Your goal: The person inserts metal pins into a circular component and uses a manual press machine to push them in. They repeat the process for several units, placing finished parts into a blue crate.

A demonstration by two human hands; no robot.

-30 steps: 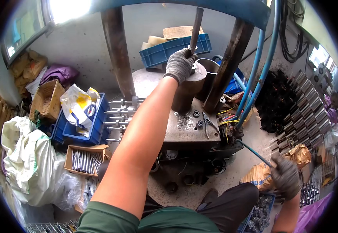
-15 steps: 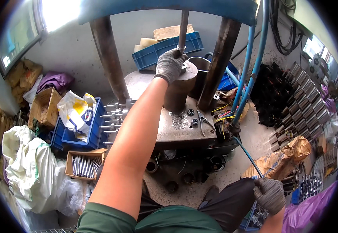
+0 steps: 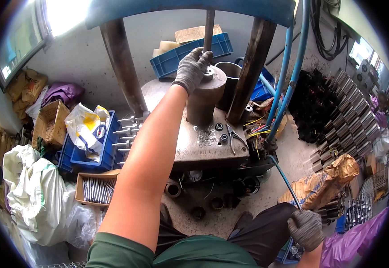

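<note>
My left hand (image 3: pixel 191 70), in a grey glove, closes its fingers around the lower end of a vertical metal rod (image 3: pixel 209 31) under the blue press beam. The fingers hide the rod's tip. Just beneath them, a small metal ring-shaped part (image 3: pixel 208 76) sits on top of a thick steel cylinder (image 3: pixel 200 107). The cylinder stands on the press's metal table (image 3: pixel 190 149). Low on the right, my gloved right hand (image 3: pixel 307 230) is wrapped around the end of a long blue-green lever (image 3: pixel 283 179), beside my knee.
Right of the cylinder lie small rings (image 3: pixel 207 137), two bearings (image 3: pixel 219 127) and pliers (image 3: pixel 235 140). Press posts (image 3: pixel 125 67) and blue pipes (image 3: pixel 288 85) flank the table. Shafts (image 3: pixel 127 137) project at its left. Blue crates (image 3: pixel 98 163) and stacked metal tubes (image 3: pixel 353 116) stand around.
My left hand has shifted slightly up and left at the rod's lower end, uncovering more of the ring-shaped part. My right hand has moved slightly down and left with the lever's end.
</note>
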